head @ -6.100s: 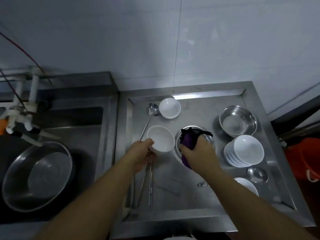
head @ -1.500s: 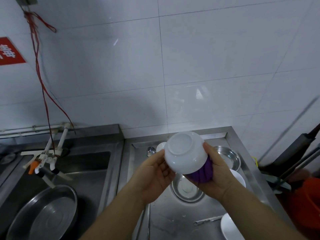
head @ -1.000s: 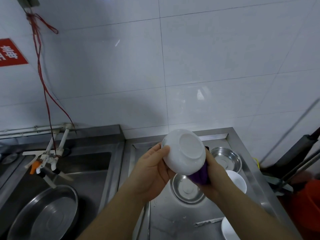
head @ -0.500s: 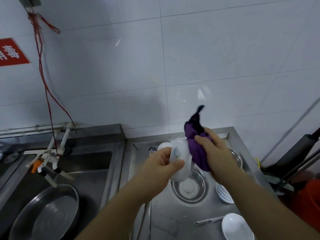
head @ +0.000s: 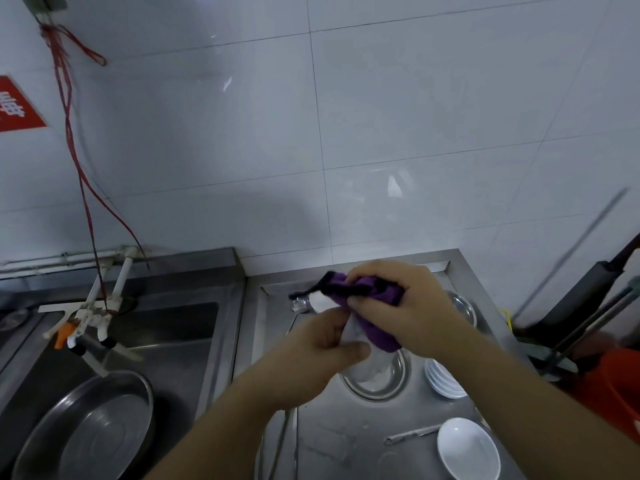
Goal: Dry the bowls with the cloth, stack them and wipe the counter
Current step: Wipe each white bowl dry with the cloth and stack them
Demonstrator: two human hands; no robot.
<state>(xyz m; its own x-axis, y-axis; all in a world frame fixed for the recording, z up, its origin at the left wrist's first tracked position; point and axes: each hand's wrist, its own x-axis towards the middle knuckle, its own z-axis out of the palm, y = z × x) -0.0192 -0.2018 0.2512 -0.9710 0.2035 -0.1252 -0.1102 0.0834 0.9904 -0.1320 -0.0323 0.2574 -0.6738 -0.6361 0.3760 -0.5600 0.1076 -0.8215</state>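
Note:
My left hand [head: 322, 348] grips a white bowl [head: 360, 344] held on edge above the steel counter [head: 332, 441]. Most of the bowl is hidden by my hands. My right hand [head: 405, 306] clutches a purple cloth [head: 367, 296] and presses it into the bowl's open side. A stack of white bowls [head: 441, 381] sits to the right, partly behind my right arm. One more white bowl [head: 467, 448] lies near the counter's front right, and another white bowl [head: 318, 301] peeks out behind the cloth.
A steel bowl [head: 379, 381] sits under my hands and another steel bowl [head: 462, 306] at the back right. A ladle [head: 299, 304] lies at the counter's left. The sink [head: 114, 344] at left holds a large steel basin [head: 86, 427]. An orange bucket [head: 620, 386] stands at right.
The bowl went from bottom-up to on edge. My right hand moved the cloth from beneath the bowl to its open side, and both hands have sunk slightly towards the counter.

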